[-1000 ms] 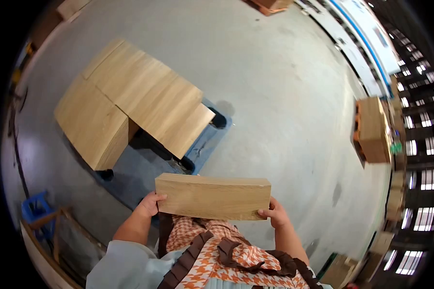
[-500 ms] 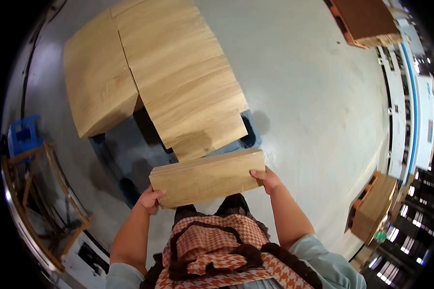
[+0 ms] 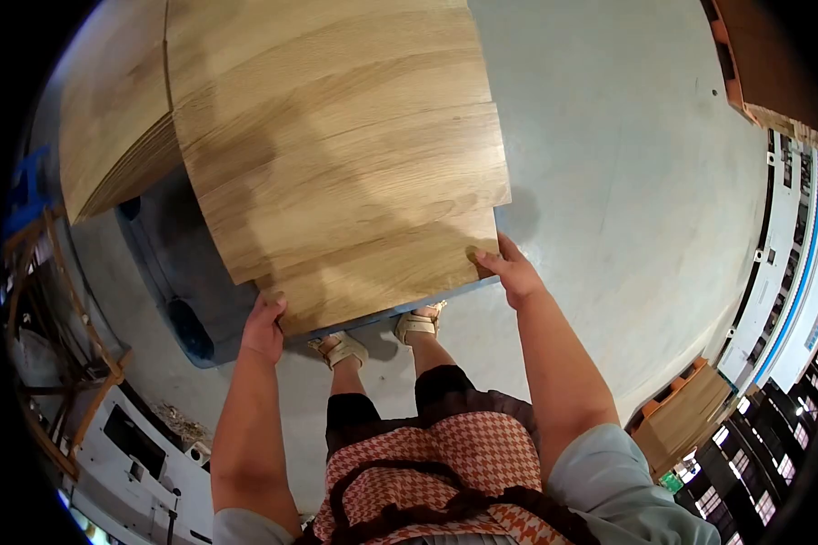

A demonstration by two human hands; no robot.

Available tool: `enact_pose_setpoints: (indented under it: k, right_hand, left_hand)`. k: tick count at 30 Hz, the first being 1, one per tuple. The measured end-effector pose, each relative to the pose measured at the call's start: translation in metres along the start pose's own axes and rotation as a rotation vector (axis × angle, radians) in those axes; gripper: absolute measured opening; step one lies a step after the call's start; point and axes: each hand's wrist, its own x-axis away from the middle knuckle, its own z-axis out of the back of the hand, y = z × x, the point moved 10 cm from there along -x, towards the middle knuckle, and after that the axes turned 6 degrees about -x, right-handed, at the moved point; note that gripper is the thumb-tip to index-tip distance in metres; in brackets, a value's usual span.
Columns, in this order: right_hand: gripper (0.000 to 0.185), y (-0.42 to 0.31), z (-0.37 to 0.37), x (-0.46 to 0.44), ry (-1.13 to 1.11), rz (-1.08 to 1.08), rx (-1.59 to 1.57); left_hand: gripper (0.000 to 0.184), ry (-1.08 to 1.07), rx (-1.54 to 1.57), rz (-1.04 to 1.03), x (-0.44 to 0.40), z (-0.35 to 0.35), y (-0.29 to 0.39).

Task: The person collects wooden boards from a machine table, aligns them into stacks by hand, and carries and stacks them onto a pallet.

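Observation:
In the head view, both my hands grip a bundle of wood-grain boards (image 3: 386, 283) by its two short ends. The bundle lies flat, level with the near end of a larger stack of wood-grain boards (image 3: 336, 136). My left hand (image 3: 265, 325) is closed on the left end, thumb on top. On the right end my right hand (image 3: 515, 272) is closed the same way, its fingers partly hidden at the edge. Beneath the boards is a blue pallet (image 3: 200, 263), whose near edge shows below the bundle.
A second board stack (image 3: 118, 100) adjoins on the left. A wooden frame (image 3: 73, 336) and a blue stool (image 3: 29, 186) stand at the left edge. More pallet loads, including a brown stack (image 3: 686, 409), are on the right. My feet (image 3: 418, 322) are close to the pallet.
The bundle has moved forward and down, from tilted in front of my body to flat at the stack's near end. My view has come closer to the pallet, and my feet now show.

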Motion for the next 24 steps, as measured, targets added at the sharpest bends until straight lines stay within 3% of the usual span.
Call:
enact_pose_setpoints:
  k: [4, 7, 10, 14, 19, 22, 24]
  right_hand:
    - [0.076, 0.011, 0.003, 0.009, 0.041, 0.020, -0.025]
    - [0.078, -0.024, -0.032, 0.016, -0.164, 0.024, -0.069]
    - [0.065, -0.025, -0.036, 0.007, -0.143, -0.059, -0.043]
    - [0.064, -0.026, -0.036, 0.005, -0.134, -0.063, 0.035]
    - [0.069, -0.032, -0.040, 0.004, -0.140, -0.039, 0.121]
    - [0.080, -0.034, -0.014, -0.002, 0.114, 0.200, 0.528]
    - [0.090, -0.047, -0.004, 0.038, 0.312, 0.243, 0.714]
  left_hand:
    - [0.053, 0.016, -0.032, 0.042, -0.004, -0.001, -0.004]
    - [0.048, 0.013, -0.037, 0.078, -0.015, 0.002, -0.006]
    - [0.044, 0.004, 0.003, 0.092, -0.020, -0.002, -0.003]
    - [0.040, 0.018, 0.005, 0.113, -0.020, -0.009, 0.003]
    - [0.049, 0.054, -0.113, 0.072, -0.024, -0.004, 0.009]
    - [0.060, 0.264, -0.351, -0.077, -0.009, 0.006, 0.024]
    - [0.075, 0.383, -0.444, -0.139, 0.014, 0.012, 0.034]
